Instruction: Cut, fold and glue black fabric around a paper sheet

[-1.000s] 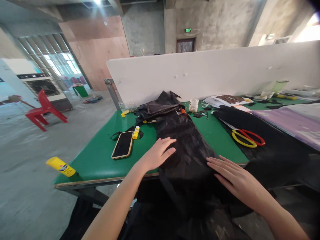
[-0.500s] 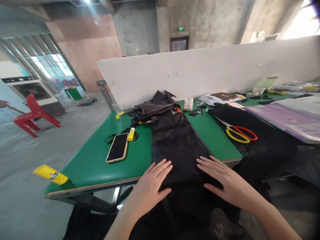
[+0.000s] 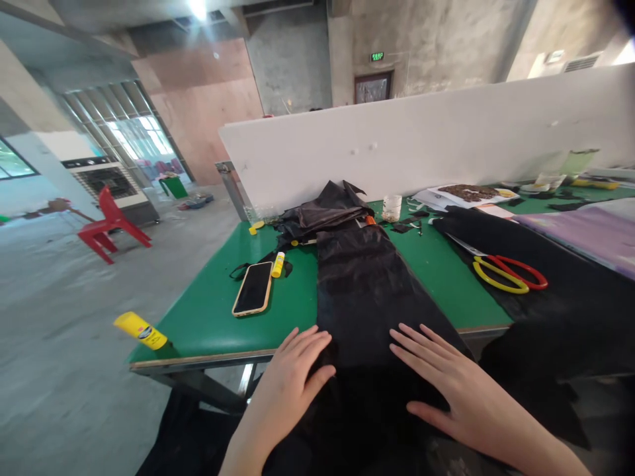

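A long strip of black sheet material (image 3: 364, 284) runs over the green tabletop (image 3: 198, 314) and down past its front edge. My left hand (image 3: 292, 377) lies flat at the strip's left side near that edge, thumb apart from the fingers. On the right part of the strip rests my right hand (image 3: 446, 377), its fingers spread. Neither hand grips anything. Crumpled black material (image 3: 327, 208) is heaped at the strip's far end.
Left of the strip are a phone (image 3: 253, 289), a small glue stick (image 3: 278, 264) and a larger yellow tube (image 3: 141, 330) at the corner. Scissors (image 3: 510, 272) lie on black cloth at the right. A white panel (image 3: 407, 145) stands behind, near a clear cup (image 3: 391, 208).
The view has turned left, so the table and its objects appear further right. Both hands now rest slightly nearer the strip's lower end, still flat.
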A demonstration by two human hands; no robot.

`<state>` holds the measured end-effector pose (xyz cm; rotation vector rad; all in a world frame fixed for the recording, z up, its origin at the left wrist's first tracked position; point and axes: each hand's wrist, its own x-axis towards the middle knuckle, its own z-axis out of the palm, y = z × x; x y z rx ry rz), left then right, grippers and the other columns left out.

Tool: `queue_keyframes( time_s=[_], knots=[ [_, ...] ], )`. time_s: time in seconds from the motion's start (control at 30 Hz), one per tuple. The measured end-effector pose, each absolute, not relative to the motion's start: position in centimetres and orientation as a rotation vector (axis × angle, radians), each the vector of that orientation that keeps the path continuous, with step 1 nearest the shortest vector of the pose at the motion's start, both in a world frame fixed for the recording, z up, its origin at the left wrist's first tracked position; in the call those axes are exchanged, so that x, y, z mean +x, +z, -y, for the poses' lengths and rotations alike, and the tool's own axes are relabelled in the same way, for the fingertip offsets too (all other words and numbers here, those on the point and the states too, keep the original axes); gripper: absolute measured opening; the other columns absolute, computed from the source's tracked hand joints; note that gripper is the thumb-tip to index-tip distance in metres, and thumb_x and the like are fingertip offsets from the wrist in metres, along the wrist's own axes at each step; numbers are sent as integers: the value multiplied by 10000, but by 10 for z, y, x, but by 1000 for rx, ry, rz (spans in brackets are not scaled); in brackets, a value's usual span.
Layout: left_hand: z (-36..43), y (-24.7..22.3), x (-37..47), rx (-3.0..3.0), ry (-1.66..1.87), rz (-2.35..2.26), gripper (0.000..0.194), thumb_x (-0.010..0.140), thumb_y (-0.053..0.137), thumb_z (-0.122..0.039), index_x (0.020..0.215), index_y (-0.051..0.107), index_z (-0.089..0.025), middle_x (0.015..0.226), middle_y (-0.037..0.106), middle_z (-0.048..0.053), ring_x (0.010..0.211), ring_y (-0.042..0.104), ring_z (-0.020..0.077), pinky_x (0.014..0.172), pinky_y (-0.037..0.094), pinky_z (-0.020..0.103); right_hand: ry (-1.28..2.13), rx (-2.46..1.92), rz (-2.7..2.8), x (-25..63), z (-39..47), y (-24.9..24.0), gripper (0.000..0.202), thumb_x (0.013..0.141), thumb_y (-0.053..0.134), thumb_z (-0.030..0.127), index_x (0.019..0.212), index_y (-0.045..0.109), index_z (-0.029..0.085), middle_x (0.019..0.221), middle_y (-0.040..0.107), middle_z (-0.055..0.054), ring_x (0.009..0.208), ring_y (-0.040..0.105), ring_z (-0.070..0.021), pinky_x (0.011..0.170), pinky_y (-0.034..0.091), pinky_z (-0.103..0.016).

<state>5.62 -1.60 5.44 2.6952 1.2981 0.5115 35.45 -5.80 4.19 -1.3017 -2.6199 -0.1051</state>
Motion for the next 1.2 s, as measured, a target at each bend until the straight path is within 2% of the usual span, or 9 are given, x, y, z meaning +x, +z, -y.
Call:
queue_keyframes(
  time_s=[0.3, 0.53, 0.63, 0.77, 0.93, 1.0, 1.1, 1.13, 1.2],
  knots=[
    [-45, 75, 29, 2398, 1046, -1657, 192, 879, 456, -304, 987, 595, -227, 1023, 639, 37, 965, 593, 186, 863, 474, 346, 98, -1155, 2677, 309, 45, 49, 657, 852, 455, 504, 1412, 242, 232, 1474, 223, -26, 1355, 160, -268, 1099, 196, -527],
    [-39, 44, 51, 2366, 1158, -1547, 75, 835, 530, -247, 790, 579, -211, 897, 657, 15, 880, 611, 169, 816, 472, 315, 372, -984, 2726, 273, 42, 59, 700, 850, 348, 610, 1408, 262, 195, 1442, 306, -70, 1365, 113, -254, 1119, 60, -511],
    [-29, 49, 67, 2338, 1193, -1490, 72, 851, 505, -261, 814, 531, -206, 987, 636, 36, 943, 597, 181, 833, 468, 326, 418, -928, 2764, 262, 45, 61, 720, 861, 298, 615, 1395, 288, 133, 1434, 306, -121, 1362, 133, -249, 1118, 11, -494],
    [-17, 67, 95, 2434, 1010, -1256, 250, 879, 465, -278, 1122, 479, -224, 1217, 547, 58, 1154, 497, 181, 960, 423, 343, 392, -919, 2761, 254, 46, 60, 747, 833, 368, 623, 1379, 320, 114, 1412, 346, -138, 1352, 183, -244, 1120, -16, -458],
    [-19, 66, 118, 2632, 669, -1050, 458, 904, 431, -297, 1346, 312, -287, 1398, 403, 10, 1312, 320, 155, 1065, 339, 376, 333, -874, 2801, 247, 44, 59, 764, 800, 450, 611, 1340, 382, 74, 1317, 473, -164, 1285, 334, -274, 1111, 98, -475],
    [-23, 57, 121, 2703, 593, -1039, 488, 907, 422, -314, 1371, 273, -287, 1426, 363, 10, 1333, 276, 163, 1085, 301, 418, 385, -778, 2835, 248, 48, 67, 601, 866, 431, 497, 1301, 440, 82, 1277, 521, -140, 1247, 399, -251, 1104, 170, -446],
    [-24, 45, 119, 2780, 540, -1066, 496, 910, 405, -349, 1380, 268, -272, 1450, 316, 24, 1353, 220, 187, 1087, 274, 468, 606, -567, 2839, 268, 59, 88, 371, 944, 317, 241, 1261, 494, 166, 1243, 566, -32, 1188, 470, -122, 1074, 274, -276],
    [-22, 42, 117, 2796, 539, -1079, 498, 911, 400, -356, 1382, 267, -267, 1455, 305, 29, 1356, 209, 193, 1082, 282, 470, 672, -544, 2761, 283, 62, 95, 371, 932, 358, 274, 1270, 483, 185, 1239, 571, -9, 1169, 484, -97, 1014, 344, -202],
    [-17, 39, 113, 2811, 548, -1119, 502, 914, 389, -356, 1389, 257, -259, 1460, 293, 35, 1358, 201, 194, 1071, 305, 459, 580, -884, 2433, 325, 60, 103, 346, 896, 434, 341, 1231, 507, 293, 1225, 578, 28, 1136, 516, -130, 952, 419, -232]
  ],
)
